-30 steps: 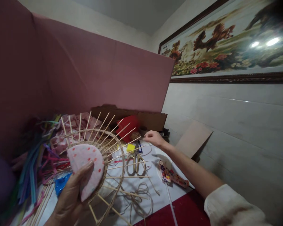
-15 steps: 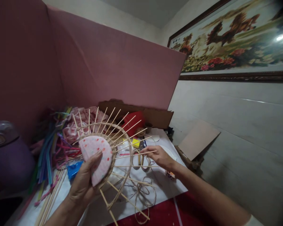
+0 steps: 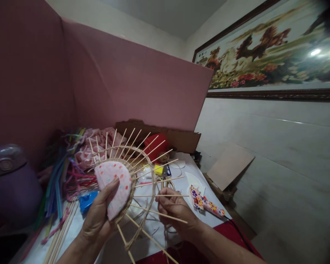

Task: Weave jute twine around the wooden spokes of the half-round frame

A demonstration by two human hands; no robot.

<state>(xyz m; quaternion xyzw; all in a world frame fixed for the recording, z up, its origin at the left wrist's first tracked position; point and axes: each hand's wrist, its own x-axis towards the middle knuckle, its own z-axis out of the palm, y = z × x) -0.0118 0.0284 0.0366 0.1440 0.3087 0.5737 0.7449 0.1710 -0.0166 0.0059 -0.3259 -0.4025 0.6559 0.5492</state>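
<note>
A half-woven basket frame (image 3: 143,172) with a pink dotted fabric centre (image 3: 114,181) and many thin wooden spokes fanning outward is held upright above the table. My left hand (image 3: 99,216) grips it from below, thumb pressed on the fabric. My right hand (image 3: 176,211) is curled at the frame's lower right, fingers closed among the spokes and the tan weaving cord; what they pinch is hidden.
The white-covered table (image 3: 181,176) carries coloured strips (image 3: 55,179), pink cloth (image 3: 93,146), a red object (image 3: 156,141), a yellow block (image 3: 158,169), a floral-handled tool (image 3: 206,205) and loose sticks (image 3: 57,234). A purple appliance (image 3: 8,183) stands left. A pink board backs the table; a cardboard box lies behind.
My right hand drew back from the far side of the table to the basket's lower right spokes. The frame stayed in my left hand.
</note>
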